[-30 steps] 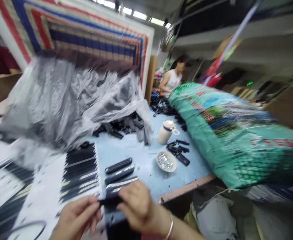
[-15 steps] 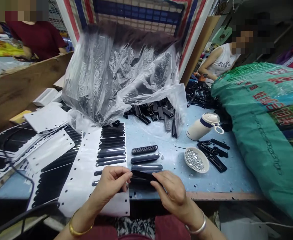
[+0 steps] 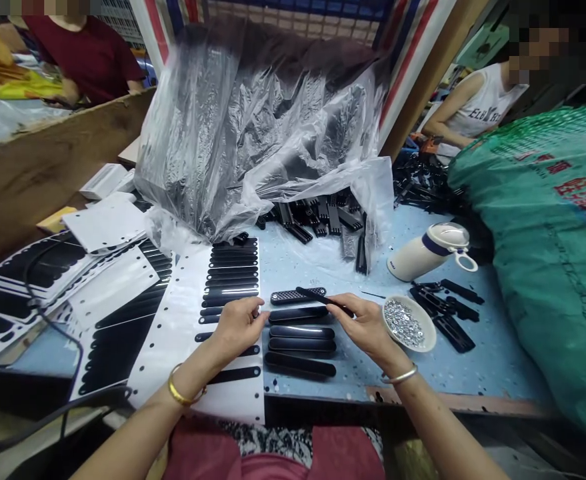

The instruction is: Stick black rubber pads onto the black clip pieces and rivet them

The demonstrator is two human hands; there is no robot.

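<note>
My right hand (image 3: 365,323) pinches one end of a thin black strip (image 3: 317,298), which slants over a black bar with a dotted top (image 3: 285,295). My left hand (image 3: 239,325) is over the right edge of a white sheet (image 3: 155,360) that carries rows of black strips (image 3: 233,260). Its thumb and fingers are pressed together; whatever is between them is hidden. Between and below my hands lie several smooth black bars (image 3: 300,363) in a column. A white bowl of small silver pieces (image 3: 405,323) stands just right of my right hand.
A white bottle (image 3: 417,257) stands behind the bowl, with black parts (image 3: 455,327) to the right. Clear plastic (image 3: 273,133) covers more black parts at the back. A green sack (image 3: 537,253) bounds the right. Stacked sheets (image 3: 113,287) lie left. Two people sit beyond.
Both hands have moved up and away from the lowest bars. My right hand has lifted the black strip over the dotted bar. The view has shifted slightly.
</note>
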